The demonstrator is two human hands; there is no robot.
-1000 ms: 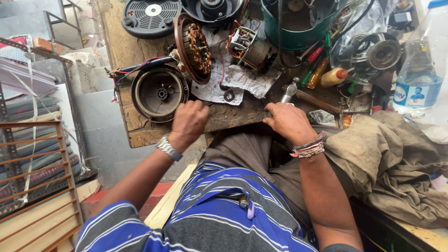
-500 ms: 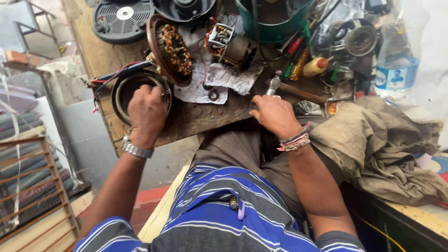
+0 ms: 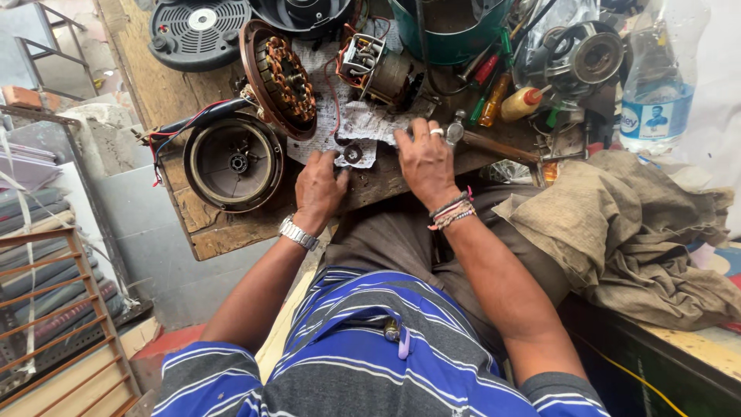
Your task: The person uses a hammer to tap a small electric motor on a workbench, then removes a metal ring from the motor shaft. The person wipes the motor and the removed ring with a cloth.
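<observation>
Hands: both rested on the wooden counter [image 3: 208, 232], backs up, near each other and nothing clasped in either.
Left hand: the left hand [image 3: 319, 189] lay flat on the counter's front part, fingers loosely spread, fingertips at the lower edge of the crumpled paper [image 3: 340, 116] and just beside a small round metal part [image 3: 353, 154]; a metal watch [image 3: 298, 232] sat on the wrist.
Right hand: the right hand [image 3: 424, 158] pressed palm-down on the paper's right side, fingers extended, a ring on one finger and beaded bracelets [image 3: 451, 213] on the wrist; it gripped nothing.
Small round part: it lay on the paper between the two hands, closer to the left fingertips; whether they touched it could not be told.
Round motor housing [image 3: 233, 162]: open side up, on the counter left of the left hand, red and black wires at its rim.
Copper-wound stator [image 3: 279, 77]: tilted on edge behind the housing, leaning toward the paper.
Small motor [image 3: 378, 71]: on the paper's far side.
Screwdrivers [image 3: 490, 89]: in a cluster right of the right hand.
Plastic bottle [image 3: 656, 77]: upright at the far right.
Brown cloth [image 3: 625, 224]: heaped right of the right forearm.
</observation>
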